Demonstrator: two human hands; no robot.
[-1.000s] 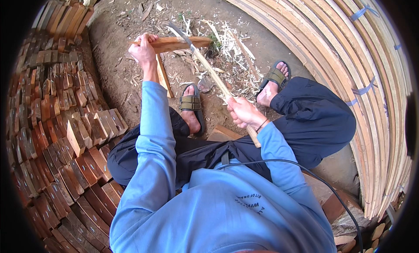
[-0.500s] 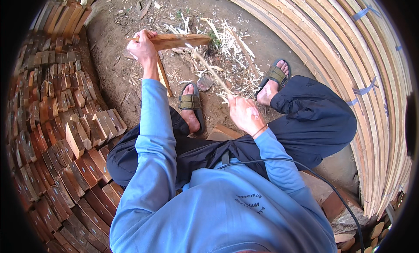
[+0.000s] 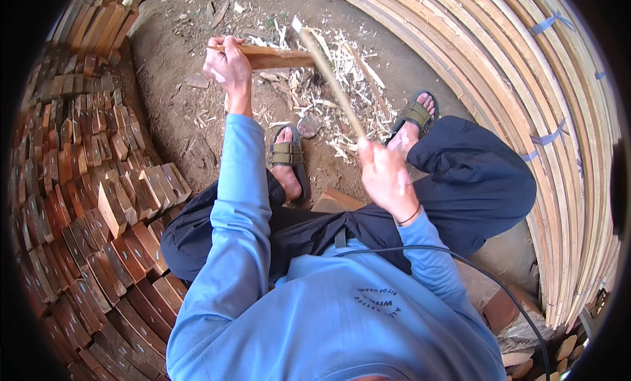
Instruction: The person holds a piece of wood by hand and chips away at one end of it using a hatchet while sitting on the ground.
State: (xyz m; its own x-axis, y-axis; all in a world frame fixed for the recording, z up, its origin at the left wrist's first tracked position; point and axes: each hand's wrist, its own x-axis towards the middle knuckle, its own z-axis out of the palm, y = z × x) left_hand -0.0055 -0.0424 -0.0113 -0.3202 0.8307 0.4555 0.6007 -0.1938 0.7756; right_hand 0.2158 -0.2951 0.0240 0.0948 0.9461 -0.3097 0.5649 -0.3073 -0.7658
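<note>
My left hand (image 3: 229, 67) is closed around one end of a reddish-brown piece of wood (image 3: 279, 57), which extends to the right above the ground. In my right hand (image 3: 389, 178) is the lower end of a long, pale wooden-handled tool (image 3: 335, 88). The handle slants up and left, crossing in front of the wood's far end. A small bright head (image 3: 297, 24) shows at its tip, slightly blurred, so its exact shape cannot be made out. Beneath both lie wood shavings (image 3: 351, 75) and chips on bare soil.
Stacked wooden blocks (image 3: 79, 203) rise along my left side. Long pale planks (image 3: 526, 72), bound with blue straps, curve along the right. My sandalled feet (image 3: 287, 161) flank the chips, and a black cable (image 3: 486, 270) runs past my right arm.
My right hand has moved up and right, raising the tool so its head is farther from me, beyond the wood. My left hand has shifted slightly right and turned with the piece of wood.
</note>
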